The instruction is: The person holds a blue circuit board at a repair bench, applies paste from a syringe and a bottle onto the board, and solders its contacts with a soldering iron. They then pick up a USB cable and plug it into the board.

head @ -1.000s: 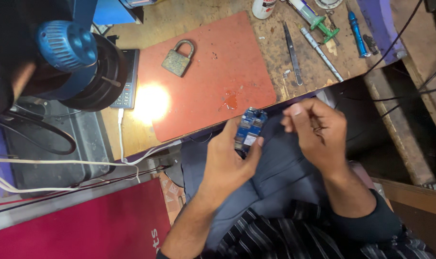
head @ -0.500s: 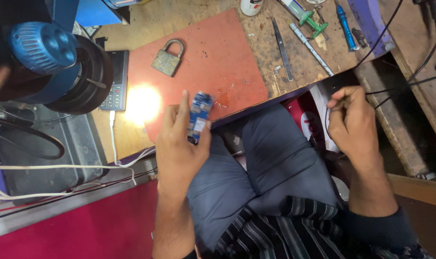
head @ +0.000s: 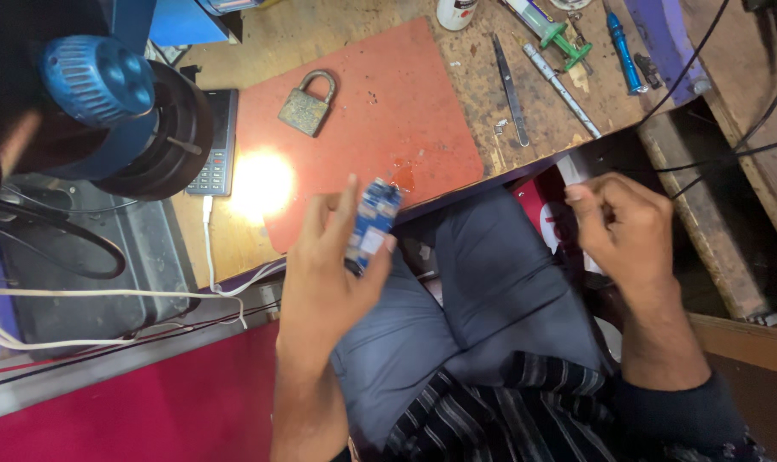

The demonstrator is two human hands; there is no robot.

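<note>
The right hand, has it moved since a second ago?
Yes. The right hand has left the circuit board and gone right, off the knee, toward the dark gap under the bench edge.

The small blue circuit board (head: 373, 224) was a narrow rectangle, its face crowded with tiny components and carrying a pale patch near its lower end. It stood tilted, long axis running up and slightly to the right, pinched between the thumb and fingers of the left hand (head: 324, 278). It hung in the air just off the near edge of the bench (head: 260, 51), over the person's lap, with its upper end close to the red mat's near corner.
</note>
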